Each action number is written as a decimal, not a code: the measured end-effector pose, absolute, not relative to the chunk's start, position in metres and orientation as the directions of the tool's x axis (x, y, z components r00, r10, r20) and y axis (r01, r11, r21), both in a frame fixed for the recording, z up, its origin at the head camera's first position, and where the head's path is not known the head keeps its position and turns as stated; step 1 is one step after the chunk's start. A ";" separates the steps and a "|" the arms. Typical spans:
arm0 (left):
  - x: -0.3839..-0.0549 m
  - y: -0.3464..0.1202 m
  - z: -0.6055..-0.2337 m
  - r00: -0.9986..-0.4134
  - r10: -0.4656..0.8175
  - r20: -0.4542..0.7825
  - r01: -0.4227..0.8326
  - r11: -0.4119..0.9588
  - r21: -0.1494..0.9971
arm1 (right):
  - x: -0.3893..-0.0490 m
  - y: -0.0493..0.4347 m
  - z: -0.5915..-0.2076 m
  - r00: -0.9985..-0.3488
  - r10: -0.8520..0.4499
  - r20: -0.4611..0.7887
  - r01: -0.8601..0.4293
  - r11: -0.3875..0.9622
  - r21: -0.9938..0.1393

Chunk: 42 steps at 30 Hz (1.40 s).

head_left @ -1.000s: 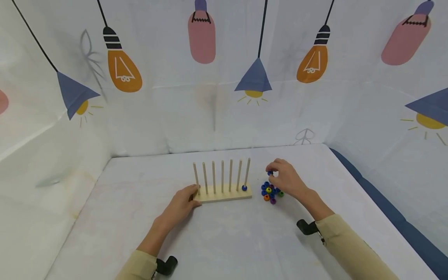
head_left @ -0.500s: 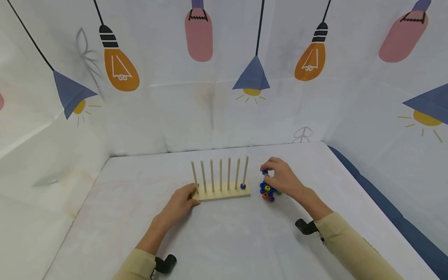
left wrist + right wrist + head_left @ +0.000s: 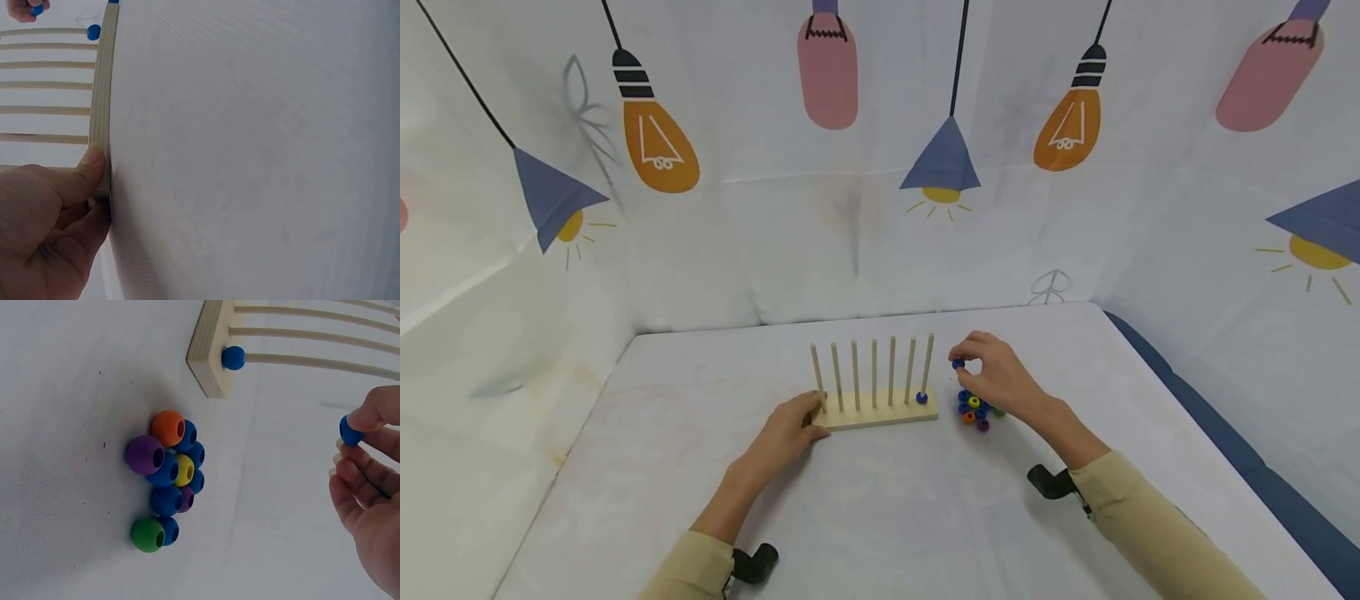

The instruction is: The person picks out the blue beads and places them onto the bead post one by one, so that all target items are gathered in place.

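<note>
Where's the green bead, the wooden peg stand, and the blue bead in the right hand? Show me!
Green bead (image 3: 145, 535): right wrist view, on its rounded side.
Wooden peg stand (image 3: 876, 415): head view, on its flat base.
Pinched blue bead (image 3: 350, 434): right wrist view, on its uncovered side.

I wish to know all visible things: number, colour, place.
Table: one, white, foreground
Backdrop: one, printed white, behind table
Strip: one, dark blue, right of table
Base: one, pale wood, on table
Pegs: seven, pale wood, in base
Threaded bead: one, blue, on rightmost peg
Held bead: one, blue, right of pegs
Loose beads: eleven visible (six blue, two purple, single orange, yellow, green), right of base
Wrist devices: two, black, by sleeves
Sleeves: two, beige, near viewer
Left hand: one, gripping base's left end
Right hand: one, pinching held bead
</note>
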<state>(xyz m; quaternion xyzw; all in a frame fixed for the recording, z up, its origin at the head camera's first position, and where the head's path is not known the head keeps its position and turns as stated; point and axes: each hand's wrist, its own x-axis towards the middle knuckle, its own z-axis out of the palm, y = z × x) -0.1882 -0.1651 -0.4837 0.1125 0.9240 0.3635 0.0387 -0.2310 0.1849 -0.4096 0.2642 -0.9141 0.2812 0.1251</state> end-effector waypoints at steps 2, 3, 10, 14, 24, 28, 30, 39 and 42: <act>-0.189 -0.165 -0.484 -0.972 0.235 0.008 0.177 0.710 0.682 | -0.231 0.184 -0.408 -0.816 -0.426 0.391 -0.573 0.689 -0.444; -0.189 -0.166 -0.484 -0.972 0.235 0.009 0.178 0.710 0.681 | -0.231 0.184 -0.408 -0.810 -0.433 0.396 -0.581 0.683 -0.443; -0.188 -0.166 -0.484 -0.972 0.234 0.016 0.182 0.711 0.679 | -0.231 0.181 -0.401 -0.778 -0.462 0.427 -0.625 0.644 -0.442; -0.188 -0.166 -0.483 -0.973 0.231 0.005 0.172 0.707 0.686 | -0.231 0.180 -0.399 -0.772 -0.462 0.436 -0.631 0.642 -0.436; -0.187 -0.165 -0.483 -0.972 0.235 0.009 0.178 0.707 0.685 | -0.232 0.179 -0.393 -0.748 -0.476 0.463 -0.659 0.620 -0.426; -0.187 -0.164 -0.481 -0.974 0.225 0.005 0.167 0.707 0.687 | -0.232 0.180 -0.388 -0.726 -0.490 0.483 -0.682 0.603 -0.414; -0.187 -0.163 -0.481 -0.973 0.229 0.009 0.174 0.711 0.682 | -0.231 0.181 -0.385 -0.718 -0.491 0.493 -0.690 0.598 -0.408; -0.187 -0.163 -0.481 -0.976 0.216 0.004 0.159 0.705 0.692 | -0.231 0.178 -0.373 -0.690 -0.488 0.534 -0.715 0.574 -0.399; -0.185 -0.164 -0.482 -0.976 0.218 0.005 0.161 0.704 0.692 | -0.232 0.175 -0.370 -0.679 -0.491 0.545 -0.726 0.559 -0.401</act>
